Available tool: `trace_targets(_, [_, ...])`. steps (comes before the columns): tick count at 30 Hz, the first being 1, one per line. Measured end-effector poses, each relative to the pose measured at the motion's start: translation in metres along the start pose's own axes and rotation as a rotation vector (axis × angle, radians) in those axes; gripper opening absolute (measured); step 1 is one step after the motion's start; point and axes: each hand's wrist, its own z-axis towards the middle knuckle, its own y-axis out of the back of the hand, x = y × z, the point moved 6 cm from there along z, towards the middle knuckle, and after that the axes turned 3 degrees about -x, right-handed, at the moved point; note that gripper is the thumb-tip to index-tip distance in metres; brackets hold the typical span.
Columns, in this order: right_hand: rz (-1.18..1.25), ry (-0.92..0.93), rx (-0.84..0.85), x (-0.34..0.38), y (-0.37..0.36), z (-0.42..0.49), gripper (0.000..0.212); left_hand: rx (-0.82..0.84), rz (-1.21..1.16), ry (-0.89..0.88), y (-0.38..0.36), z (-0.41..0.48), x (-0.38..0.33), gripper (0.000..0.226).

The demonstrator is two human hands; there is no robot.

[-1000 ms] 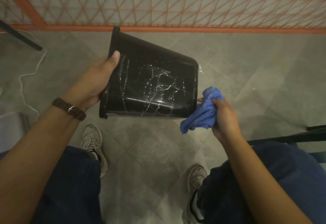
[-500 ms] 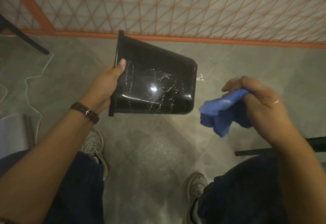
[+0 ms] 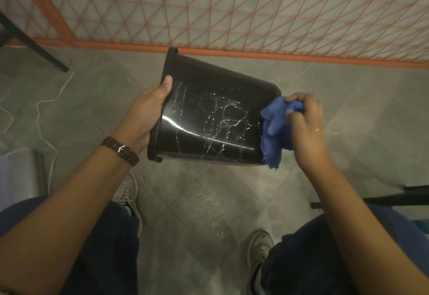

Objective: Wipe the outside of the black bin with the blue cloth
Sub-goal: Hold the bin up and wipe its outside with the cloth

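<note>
The black bin (image 3: 216, 118) lies on its side in the air above the floor, its rim to the left and its base to the right. Wet white streaks run across its glossy upper side. My left hand (image 3: 146, 113) grips the rim, thumb on the outer wall. My right hand (image 3: 304, 123) holds the bunched blue cloth (image 3: 275, 129) against the bin's base end on the right. Part of the cloth hangs below the bin's lower right corner.
An orange lattice screen (image 3: 232, 11) with an orange bottom rail stands just behind the bin. A black furniture leg (image 3: 34, 46) and a white cable (image 3: 46, 109) are at the left. A dark bar (image 3: 371, 198) juts in at the right. My knees and shoes are below on the grey tiles.
My right hand had pulled the cloth away to the right of the bin, and now it has come back with the cloth touching the bin's base end. The bin stays held on its side.
</note>
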Motion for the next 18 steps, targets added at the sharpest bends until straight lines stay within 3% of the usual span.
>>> trace_targets(3, [-0.182, 0.007, 0.04, -0.003, -0.013, -0.019, 0.067, -0.003, 0.01, -0.02, -0.002, -0.001, 0.001, 0.035])
trace_targets(5, [-0.258, 0.015, 0.052, -0.012, -0.021, -0.029, 0.084, -0.005, 0.033, -0.025, -0.003, -0.003, 0.003, 0.036])
trace_targets(10, [-0.271, 0.2, 0.01, -0.02, -0.021, -0.029, 0.077, -0.001, 0.077, -0.017, -0.003, -0.005, 0.003, 0.035])
trace_targets(13, [-0.099, 0.146, 0.009, -0.022, -0.001, -0.019, 0.074, -0.002, 0.14, -0.023, 0.004, 0.0, -0.003, 0.034])
trace_targets(15, [-0.008, 0.107, -0.061, -0.014, 0.021, -0.012, 0.065, 0.007, 0.154, -0.026, 0.006, 0.001, -0.005, 0.034])
trace_targets(18, [0.052, 0.195, -0.139, 0.002, 0.031, -0.006, 0.045, 0.019, 0.134, -0.015, 0.003, 0.0, -0.005, 0.03])
